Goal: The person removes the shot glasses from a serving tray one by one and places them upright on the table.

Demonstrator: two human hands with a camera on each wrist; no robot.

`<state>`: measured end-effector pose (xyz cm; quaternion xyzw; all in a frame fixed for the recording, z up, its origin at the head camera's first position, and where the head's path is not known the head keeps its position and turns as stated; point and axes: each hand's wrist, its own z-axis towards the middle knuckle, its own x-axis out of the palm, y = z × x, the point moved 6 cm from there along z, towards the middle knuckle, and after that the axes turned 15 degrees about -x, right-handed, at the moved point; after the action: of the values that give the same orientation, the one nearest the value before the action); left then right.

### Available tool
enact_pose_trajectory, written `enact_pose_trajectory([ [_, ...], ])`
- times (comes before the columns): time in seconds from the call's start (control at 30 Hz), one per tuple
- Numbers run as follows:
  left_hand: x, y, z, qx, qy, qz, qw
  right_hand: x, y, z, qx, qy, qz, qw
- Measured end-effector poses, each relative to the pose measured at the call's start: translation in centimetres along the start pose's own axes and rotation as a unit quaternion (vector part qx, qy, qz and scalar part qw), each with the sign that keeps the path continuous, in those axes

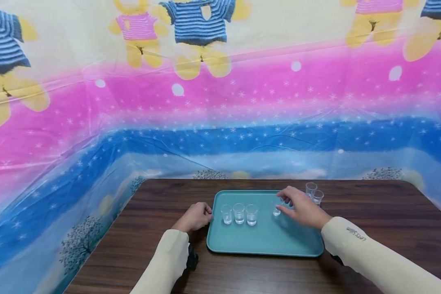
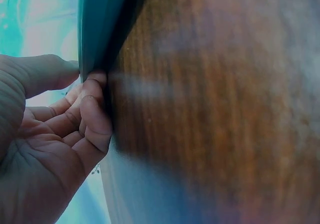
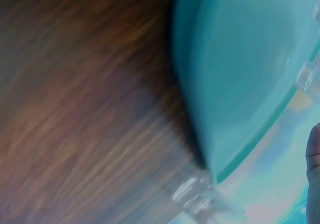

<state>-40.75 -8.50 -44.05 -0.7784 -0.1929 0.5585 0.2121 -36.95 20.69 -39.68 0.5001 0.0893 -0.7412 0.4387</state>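
Note:
A teal tray [image 1: 264,243] lies on the wooden table. At its left rim my left hand [image 1: 196,216] grips the edge; the left wrist view has the thumb on the rim and curled fingers against the underside. Over the right half of the tray, my right hand [image 1: 303,208] pinches a small clear shot glass [image 1: 276,211] between thumb and fingers. In the right wrist view only a little of that hand [image 3: 313,174] shows. Three similar glasses stand in a row on the tray's left half: a left one [image 1: 226,215], a middle one [image 1: 239,215] and a right one [image 1: 251,215].
Beyond the right hand, two more clear glasses, a back one [image 1: 310,187] and a front one [image 1: 317,197], stand on the table [image 1: 375,208] by the tray's far right corner. A printed cloth [image 1: 220,143] hangs behind the table and along its left side.

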Motion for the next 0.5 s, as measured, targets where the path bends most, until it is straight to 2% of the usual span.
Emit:
enact_pose_trajectory([
  [0.5,-0.1,0.0,0.0,-0.001,0.000,-0.001,1.0000,-3.1,-2.5,-2.7,0.040,-0.001,-0.024,0.999],
])
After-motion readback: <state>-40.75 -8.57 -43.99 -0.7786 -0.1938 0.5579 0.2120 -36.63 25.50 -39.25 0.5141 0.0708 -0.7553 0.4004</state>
